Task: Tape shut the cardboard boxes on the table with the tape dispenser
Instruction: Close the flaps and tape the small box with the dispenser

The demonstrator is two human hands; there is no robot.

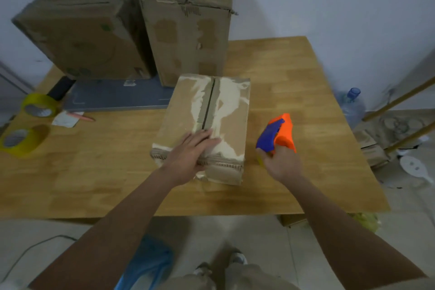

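1. Small cardboard box (pixel 204 125) sits mid wooden table (pixel 306 101), lying long-wise away from the person. Brown, worn; top has pale torn patches where the paper layer is stripped off, esp. along both sides of the centre seam. Flaps meet w/ a dark slit open down the middle; near edge is frayed, corrugation showing.
2. Left hand (pixel 190 150) lies flat on the near end of the small box's top, fingers straight and together, tips right at the seam; pressing, not gripping.
3. Right hand (pixel 280 165) is just right of the small box, above the tabletop, fingers wrapped round the handle of the tape dispenser (pixel 277 134). Dispenser is orange body w/ blue front part, pointing away from the person; a bit of yellowish tape roll shows by the thumb. Not touching the box.
4. Behind the small box: tall cardboard box (pixel 188 23) upright, top flaps split w/ a gap, old tape marks on its face. Left of that, wide cardboard box (pixel 82 30), also scuffed.
5. Left-behind the small box: flat grey board (pixel 117 96) under/against the big boxes.
6. Far left of the small box, at table edge: two yellow tape rolls (pixel 40 106), one nearer the person, plus a paper scrap and a pinkish pen.
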